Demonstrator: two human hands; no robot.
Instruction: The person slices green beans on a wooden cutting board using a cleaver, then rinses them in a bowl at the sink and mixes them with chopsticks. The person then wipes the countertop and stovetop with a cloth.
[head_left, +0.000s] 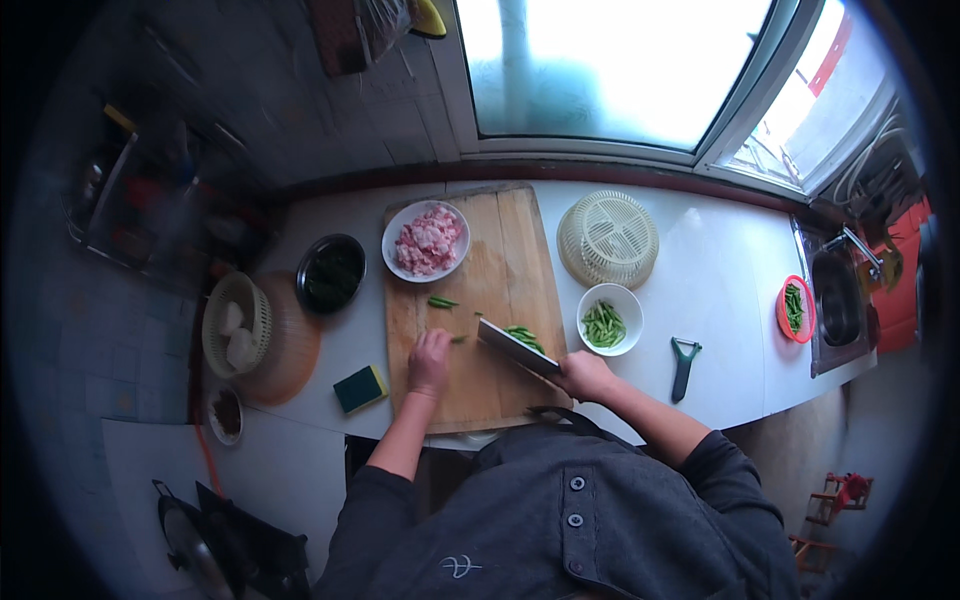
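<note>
A wooden cutting board (495, 262) lies before me on the white counter. My right hand (589, 375) grips the handle of a cleaver (517, 348), its broad blade slanting up and left over the board. Cut green pods (526, 337) lie just beyond the blade, partly hidden by it. My left hand (430, 363) is on the board's left side, its fingertips on a short green pod piece (459, 339). Farther up are loose green pod pieces (442, 302). A white plate of chopped raw meat (429, 241) rests on the board's far left corner.
Right of the board are a white bowl of cut pods (604, 324), an overturned plastic colander (609, 232), a peeler (683, 369), a red basket (795, 309) and a sink (834, 300). To the left are a sponge (360, 390), a metal bowl (331, 274) and a colander (236, 325).
</note>
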